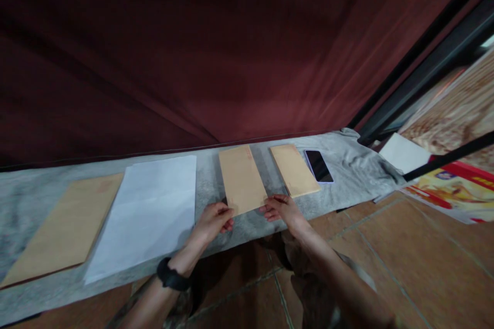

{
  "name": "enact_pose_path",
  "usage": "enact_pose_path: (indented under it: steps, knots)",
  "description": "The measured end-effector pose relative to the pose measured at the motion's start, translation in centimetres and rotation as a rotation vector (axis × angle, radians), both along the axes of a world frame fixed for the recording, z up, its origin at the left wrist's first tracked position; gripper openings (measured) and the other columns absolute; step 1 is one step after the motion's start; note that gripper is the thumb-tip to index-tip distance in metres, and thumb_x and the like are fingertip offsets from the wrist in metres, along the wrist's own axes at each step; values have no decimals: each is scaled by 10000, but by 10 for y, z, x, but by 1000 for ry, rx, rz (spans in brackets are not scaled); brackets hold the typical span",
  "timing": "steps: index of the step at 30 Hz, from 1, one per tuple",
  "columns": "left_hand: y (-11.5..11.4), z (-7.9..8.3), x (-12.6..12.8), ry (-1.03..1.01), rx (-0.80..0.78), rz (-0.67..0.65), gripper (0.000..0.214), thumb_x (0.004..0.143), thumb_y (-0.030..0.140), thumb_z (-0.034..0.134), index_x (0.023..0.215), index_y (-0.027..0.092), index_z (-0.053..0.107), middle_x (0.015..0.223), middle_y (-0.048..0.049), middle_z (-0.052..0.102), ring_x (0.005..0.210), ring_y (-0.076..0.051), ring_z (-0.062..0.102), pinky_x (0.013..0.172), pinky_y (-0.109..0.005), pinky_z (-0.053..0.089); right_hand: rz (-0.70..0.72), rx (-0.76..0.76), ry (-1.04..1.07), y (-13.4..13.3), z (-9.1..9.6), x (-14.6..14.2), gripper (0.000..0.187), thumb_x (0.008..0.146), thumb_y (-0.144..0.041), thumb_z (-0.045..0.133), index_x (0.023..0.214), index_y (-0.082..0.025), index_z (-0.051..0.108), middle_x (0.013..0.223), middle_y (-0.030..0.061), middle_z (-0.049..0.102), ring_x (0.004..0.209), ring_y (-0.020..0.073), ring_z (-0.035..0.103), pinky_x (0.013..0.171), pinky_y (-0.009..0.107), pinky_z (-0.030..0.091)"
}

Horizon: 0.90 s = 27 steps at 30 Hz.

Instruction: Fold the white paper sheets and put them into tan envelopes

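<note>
A brown paper envelope [243, 177] lies in front of me, its near edge lifted slightly toward me. My left hand [214, 220] pinches its near left corner between thumb and fingers. At the near right corner, my right hand [281, 209] grips the same envelope with its fingers curled. To the right rests a small stack of brown envelopes [295, 169], close to my right hand but apart from it. White paper sheets [154, 211] are piled left of my left hand.
Farther left is another stack of brown envelopes [65, 226]. A smartphone [319, 166] touches the right envelope stack. Everything lies on a narrow surface with a grey cloth [208, 180], backed by a dark red curtain [231, 61]. A printed carton [459, 190] stands at right on the tiled floor [386, 257].
</note>
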State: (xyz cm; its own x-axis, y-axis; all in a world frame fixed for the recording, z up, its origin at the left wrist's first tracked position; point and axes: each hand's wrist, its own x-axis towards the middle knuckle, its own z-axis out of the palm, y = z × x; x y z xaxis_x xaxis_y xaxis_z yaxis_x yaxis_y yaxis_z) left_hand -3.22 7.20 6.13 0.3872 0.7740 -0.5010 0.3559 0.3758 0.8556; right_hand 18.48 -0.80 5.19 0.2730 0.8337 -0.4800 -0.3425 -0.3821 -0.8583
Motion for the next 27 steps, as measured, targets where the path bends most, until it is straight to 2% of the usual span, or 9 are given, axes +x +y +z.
enact_pose_path:
  steps: [3, 7, 11, 15, 17, 20, 27]
  knots:
    - [0, -3, -1, 40, -18, -11, 284, 658, 442, 754, 695, 195, 618, 560, 8, 661, 487, -140, 617, 460, -218, 389, 59, -22, -92, 0, -4, 5, 232, 742, -388, 768, 728, -173, 680, 658, 35, 739, 464, 121, 624, 462, 222, 519]
    - [1, -6, 1, 110, 25, -43, 204, 711, 377, 700, 644, 204, 614, 535, 9, 656, 471, -136, 608, 455, -212, 380, 65, -5, -253, -1, -17, 4, 216, 765, -399, 731, 706, -202, 664, 562, -30, 671, 430, 100, 566, 430, 190, 455]
    - [0, -9, 5, 142, 60, -36, 164, 725, 317, 677, 617, 207, 620, 510, 13, 641, 458, -139, 598, 461, -217, 396, 107, 18, -476, -5, -24, 5, 202, 850, -371, 649, 715, -222, 661, 551, -34, 645, 451, 112, 561, 442, 199, 416]
    - [0, -14, 6, 184, 108, -66, 174, 764, 286, 638, 615, 199, 624, 524, 8, 644, 474, -142, 605, 493, -229, 445, 241, -37, -796, -6, -17, 8, 235, 927, -292, 565, 724, -218, 658, 583, -9, 654, 528, 141, 605, 510, 231, 413]
    - [2, -17, 5, 238, 146, -124, 195, 805, 273, 603, 630, 191, 627, 538, 6, 647, 492, -136, 619, 504, -220, 448, 319, -86, -923, -5, -10, 8, 280, 956, -262, 529, 712, -208, 655, 601, 0, 660, 563, 144, 622, 550, 238, 415]
    - [5, -19, 6, 333, 197, -208, 217, 855, 261, 563, 671, 179, 644, 568, -1, 657, 522, -134, 645, 503, -209, 437, 373, -136, -998, -3, -2, 7, 303, 980, -242, 506, 734, -195, 675, 628, 10, 675, 598, 149, 644, 572, 240, 410]
    - [4, -10, 9, 486, 254, -276, 243, 905, 306, 543, 738, 178, 665, 586, 3, 662, 511, -134, 638, 499, -214, 422, 436, -227, -1123, -2, 7, 6, 260, 998, -283, 526, 848, -207, 723, 724, 31, 724, 741, 171, 694, 658, 242, 420]
